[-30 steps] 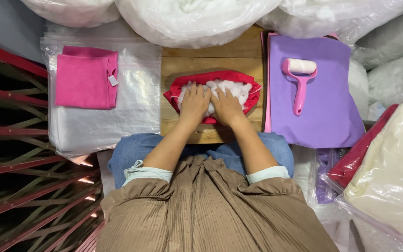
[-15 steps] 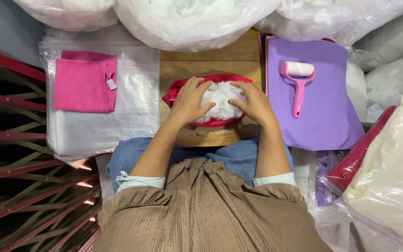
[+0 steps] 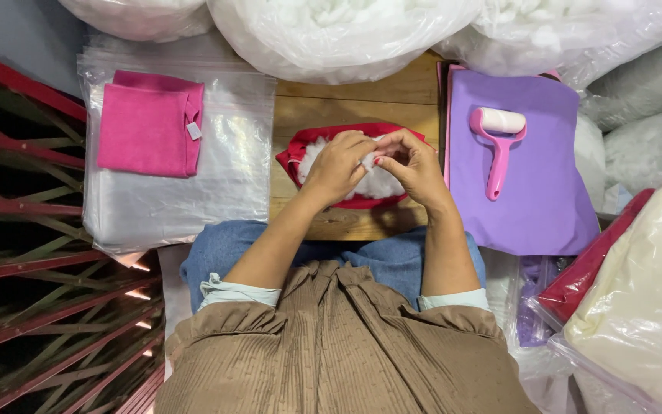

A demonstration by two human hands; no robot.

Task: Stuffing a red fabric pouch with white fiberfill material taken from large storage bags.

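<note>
A red fabric cover (image 3: 294, 151) lies open on a small wooden board (image 3: 346, 103), filled with white stuffing (image 3: 383, 184). My left hand (image 3: 337, 167) and my right hand (image 3: 411, 163) meet above it, fingertips pinching a small tuft of the white stuffing between them. Both hands hover just over the filled cover, with my forearms reaching forward from my lap.
A folded pink cloth (image 3: 149, 125) rests on a stack of clear plastic bags (image 3: 170, 195) at left. A pink lint roller (image 3: 497, 142) lies on purple fabric (image 3: 530, 199) at right. Big clear bags of white stuffing (image 3: 346, 34) line the far side. Bagged red and cream pieces (image 3: 637, 291) sit at right.
My hands went from pressing flat into the stuffing, to spreading around it, to lifting and coming together, pinching a tuft above the cover.
</note>
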